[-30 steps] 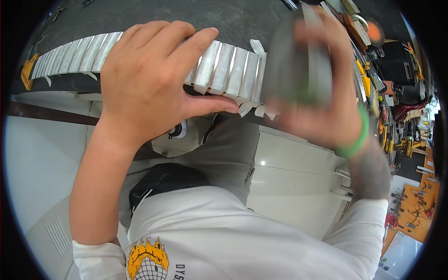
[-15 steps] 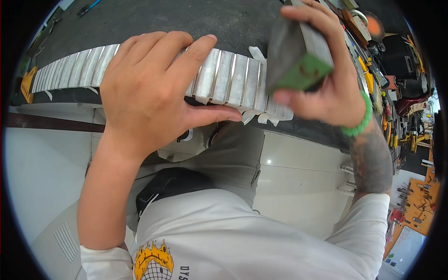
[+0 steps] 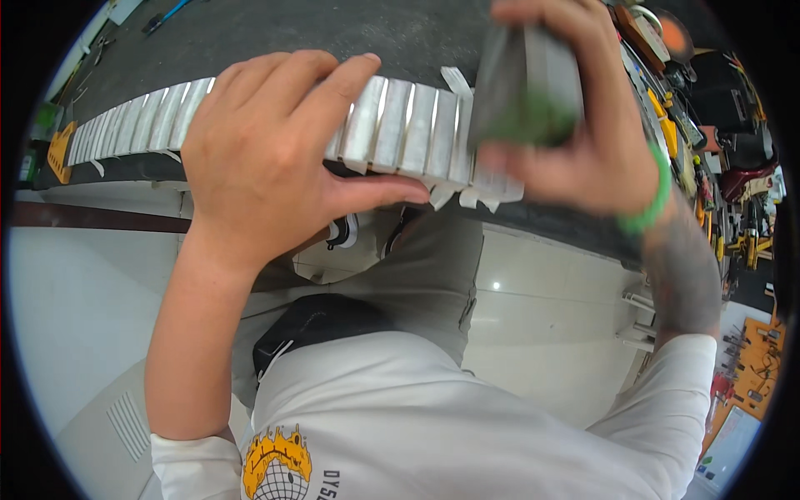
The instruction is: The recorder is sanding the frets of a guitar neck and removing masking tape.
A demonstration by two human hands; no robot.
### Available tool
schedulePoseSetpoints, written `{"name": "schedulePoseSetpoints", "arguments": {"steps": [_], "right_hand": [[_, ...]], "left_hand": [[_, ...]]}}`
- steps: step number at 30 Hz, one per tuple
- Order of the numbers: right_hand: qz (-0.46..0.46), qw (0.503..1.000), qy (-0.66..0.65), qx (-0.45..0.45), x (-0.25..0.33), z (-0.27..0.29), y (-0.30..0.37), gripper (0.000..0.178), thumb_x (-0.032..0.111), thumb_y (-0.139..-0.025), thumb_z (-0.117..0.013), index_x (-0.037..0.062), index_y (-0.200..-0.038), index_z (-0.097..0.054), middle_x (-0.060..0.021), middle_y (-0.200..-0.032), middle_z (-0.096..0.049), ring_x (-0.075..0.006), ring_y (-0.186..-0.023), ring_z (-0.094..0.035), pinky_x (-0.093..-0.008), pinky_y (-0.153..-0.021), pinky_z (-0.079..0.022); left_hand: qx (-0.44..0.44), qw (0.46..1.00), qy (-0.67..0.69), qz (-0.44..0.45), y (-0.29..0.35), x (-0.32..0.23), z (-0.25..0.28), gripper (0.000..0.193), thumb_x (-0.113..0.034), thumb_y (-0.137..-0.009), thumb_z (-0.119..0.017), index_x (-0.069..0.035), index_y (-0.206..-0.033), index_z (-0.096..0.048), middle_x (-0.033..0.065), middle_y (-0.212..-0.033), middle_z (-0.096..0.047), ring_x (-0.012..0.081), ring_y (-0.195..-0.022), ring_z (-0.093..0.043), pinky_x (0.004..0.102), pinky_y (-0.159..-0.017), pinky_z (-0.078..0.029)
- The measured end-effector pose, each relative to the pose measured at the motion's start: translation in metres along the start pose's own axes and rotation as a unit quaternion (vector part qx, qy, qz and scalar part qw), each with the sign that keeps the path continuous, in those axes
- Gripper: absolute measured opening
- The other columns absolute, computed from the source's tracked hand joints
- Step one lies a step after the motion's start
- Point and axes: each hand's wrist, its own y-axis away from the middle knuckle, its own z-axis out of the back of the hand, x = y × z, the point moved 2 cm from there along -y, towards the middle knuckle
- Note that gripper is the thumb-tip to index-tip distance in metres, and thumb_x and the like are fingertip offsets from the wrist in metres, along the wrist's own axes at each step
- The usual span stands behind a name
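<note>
A long row of narrow silvery-white blocks [image 3: 390,125] runs along the front edge of the dark table. White tabs [image 3: 457,82] stick out from it at both sides near its right end. My left hand [image 3: 258,146] spans the middle of this row, fingers over the far side and thumb along the near side, closed on it. My right hand [image 3: 596,142] grips a thick grey rectangular block with a green end [image 3: 525,87], blurred by motion. That block is at the row's right end, partly covering it; whether the two touch I cannot tell.
A yellow bracket [image 3: 60,152] stands at the row's left end. Several hand tools [image 3: 667,125] line the right side of the dark table [image 3: 333,33]. A blue-handled tool [image 3: 167,15] lies at the far left. An orange pegboard [image 3: 760,354] with tools is farther right.
The grey block in my right hand has shifted slightly up and left, its green end now more blurred. My left hand stays on the row, nearly unmoved.
</note>
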Motion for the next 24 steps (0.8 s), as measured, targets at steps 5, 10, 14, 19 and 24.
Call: {"name": "schedulePoseSetpoints", "arguments": {"steps": [5,10,14,19,24], "right_hand": [[-0.089,0.993,-0.071,-0.012,0.001,-0.004,-0.009,0.071,0.04,-0.069,-0.096,0.0124,-0.126,-0.066,-0.0162,-0.131,-0.048,-0.0403,-0.132,-0.044,-0.0535,-0.105,-0.044],[-0.006,0.995,0.03,0.096,0.034,0.003,-0.001,0.059,0.039,-0.071,-0.095,0.0178,-0.121,-0.072,-0.0154,-0.132,-0.042,-0.0394,-0.134,-0.044,-0.0502,-0.102,-0.049],[-0.084,0.996,0.016,-0.018,-0.051,-0.004,-0.008,0.09,0.037,-0.075,-0.093,0.0094,-0.144,-0.042,-0.0171,-0.134,-0.041,-0.0348,-0.133,-0.047,-0.0459,-0.108,-0.046],[-0.141,0.979,-0.146,0.021,-0.038,0.018,-0.002,0.091,0.035,-0.078,-0.093,0.0077,-0.146,-0.039,-0.0151,-0.136,-0.043,-0.0314,-0.136,-0.043,-0.0462,-0.113,-0.04],[-0.066,0.998,-0.018,0.004,-0.027,0.01,0.01,0.093,0.041,-0.079,-0.092,0.0118,-0.148,-0.038,-0.0176,-0.15,-0.034,-0.037,-0.144,-0.036,-0.0527,-0.119,-0.034]], "left_hand": [[-0.005,1.0,0.004,0.001,-0.001,0.0,0.004,0.078,-0.064,-0.059,-0.084,-0.01,-0.116,-0.075,0.0056,-0.1,-0.071,0.0254,-0.09,-0.068,0.0369,-0.079,-0.054],[-0.005,1.0,-0.005,-0.003,-0.003,0.001,0.003,0.077,-0.063,-0.06,-0.085,-0.01,-0.114,-0.076,0.0052,-0.099,-0.072,0.0255,-0.089,-0.068,0.0367,-0.079,-0.055],[-0.022,1.0,-0.014,-0.015,-0.001,-0.003,0.0,0.076,-0.064,-0.059,-0.086,-0.01,-0.112,-0.076,0.005,-0.098,-0.072,0.0254,-0.089,-0.069,0.0368,-0.078,-0.055],[-0.026,0.999,-0.021,-0.016,-0.001,-0.004,0.001,0.077,-0.066,-0.058,-0.085,-0.01,-0.11,-0.076,0.0054,-0.099,-0.072,0.0251,-0.088,-0.069,0.0366,-0.077,-0.055],[-0.036,0.999,-0.03,-0.024,-0.001,-0.004,0.001,0.079,-0.067,-0.057,-0.085,-0.009,-0.109,-0.076,0.0058,-0.098,-0.072,0.0253,-0.088,-0.069,0.0358,-0.076,-0.055]]}}
